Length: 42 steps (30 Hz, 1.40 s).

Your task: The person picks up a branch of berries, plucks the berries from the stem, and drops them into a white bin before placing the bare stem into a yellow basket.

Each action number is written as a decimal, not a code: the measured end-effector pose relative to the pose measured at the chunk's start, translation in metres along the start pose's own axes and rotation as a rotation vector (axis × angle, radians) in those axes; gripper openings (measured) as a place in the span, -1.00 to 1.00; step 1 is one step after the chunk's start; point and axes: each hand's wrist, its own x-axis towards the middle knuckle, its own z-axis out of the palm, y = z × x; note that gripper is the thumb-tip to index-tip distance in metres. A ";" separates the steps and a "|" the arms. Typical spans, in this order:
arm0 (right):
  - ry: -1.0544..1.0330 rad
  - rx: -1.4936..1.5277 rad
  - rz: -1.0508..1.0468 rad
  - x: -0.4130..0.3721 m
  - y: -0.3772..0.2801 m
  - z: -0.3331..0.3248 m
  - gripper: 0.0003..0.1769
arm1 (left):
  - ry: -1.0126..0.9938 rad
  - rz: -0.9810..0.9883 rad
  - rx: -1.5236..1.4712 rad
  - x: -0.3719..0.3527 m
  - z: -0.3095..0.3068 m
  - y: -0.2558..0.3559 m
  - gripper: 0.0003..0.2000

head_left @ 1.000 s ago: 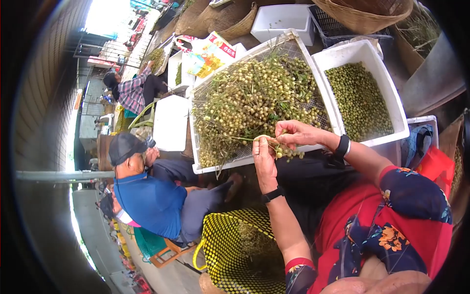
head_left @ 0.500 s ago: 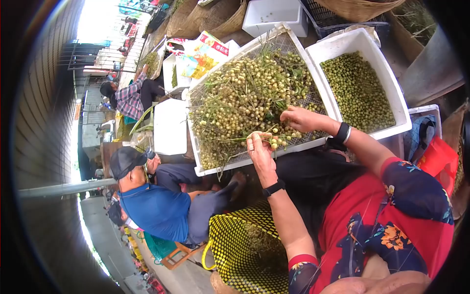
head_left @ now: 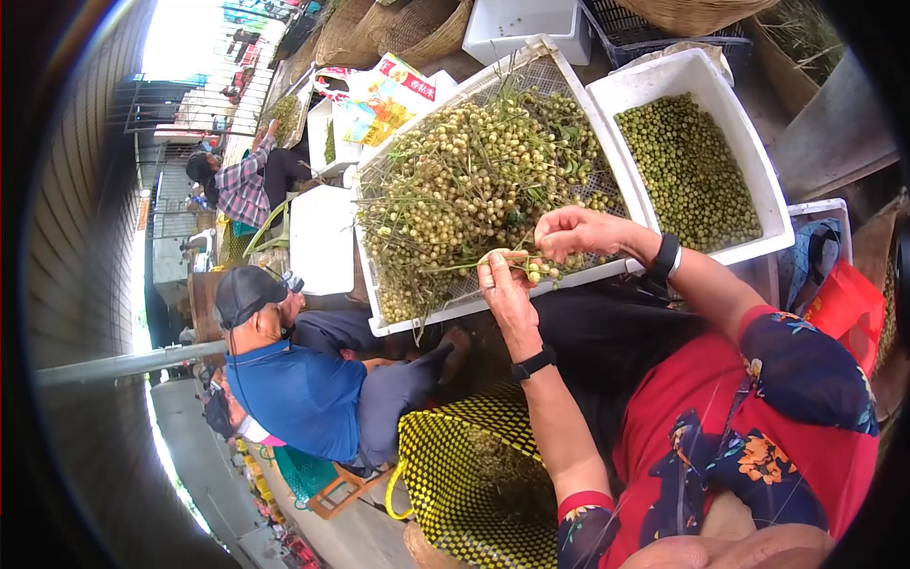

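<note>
round-fruited sprig (head_left: 536, 272), white-rimmed mesh tray (head_left: 540, 70)

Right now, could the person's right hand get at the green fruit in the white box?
Probably yes: the white box stands open close to the right hand, and nothing visible covers the green fruit. A swing sideways would likely do, though whether those fingers hold something is unclear.

A printed bag (head_left: 384, 102) lies beyond a seated person (head_left: 301, 396) in blue.
</note>
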 end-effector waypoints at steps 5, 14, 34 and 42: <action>0.258 0.076 -0.083 -0.007 0.013 -0.031 -0.88 | 0.081 0.016 -0.039 -0.003 0.003 0.001 -0.74; 0.185 -0.443 -0.239 -0.011 0.018 0.010 -0.77 | 0.149 0.005 -0.063 0.008 0.015 -0.017 -0.74; -0.009 0.362 0.215 0.000 0.016 -0.014 -0.85 | -0.004 -0.080 0.102 0.012 0.013 -0.020 -0.76; 0.022 0.508 0.250 0.004 0.017 0.001 -0.78 | 0.052 -0.005 0.218 0.013 0.012 -0.019 -0.76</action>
